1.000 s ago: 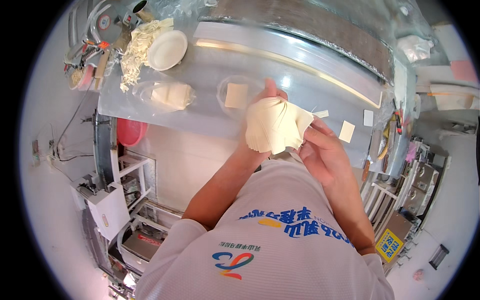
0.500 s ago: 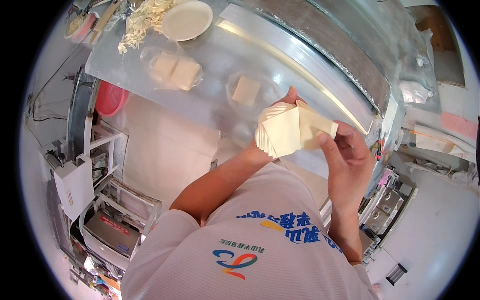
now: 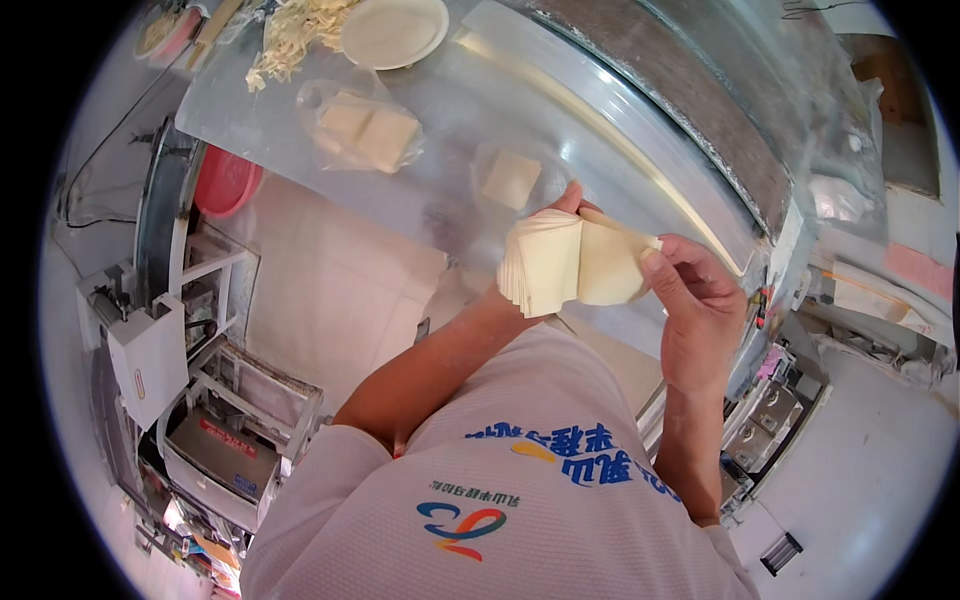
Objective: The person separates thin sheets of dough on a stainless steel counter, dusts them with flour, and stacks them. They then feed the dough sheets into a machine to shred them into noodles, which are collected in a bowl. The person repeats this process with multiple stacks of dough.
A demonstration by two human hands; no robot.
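Observation:
A fanned stack of thin, pale yellow square dough wrappers point(image 3: 540, 262) rests in my left hand point(image 3: 568, 199). Its thumb shows above the stack, while most of the other fingers are hidden beneath. My right hand point(image 3: 698, 300) pinches the right edge of the turned-over wrappers between thumb and fingers, so the stack stands parted like an open book. Just beyond the left hand, a square block of stacked wrappers point(image 3: 512, 180) lies on a clear plastic bag on the metal table point(image 3: 440, 125). Two more wrapper stacks point(image 3: 370, 130) sit on another plastic bag to the left.
At the far left of the table are a pile of loose dough strips point(image 3: 300, 35) and a round pale plate point(image 3: 395, 30). A long metal rail point(image 3: 620, 120) runs along the back right. Below the table's left end is a red basin point(image 3: 225, 182).
My right hand has drawn the wrapper edge slightly up and left, and the turned part now stands more bowed. The fanned stack has tilted a little left. The view has shifted slightly.

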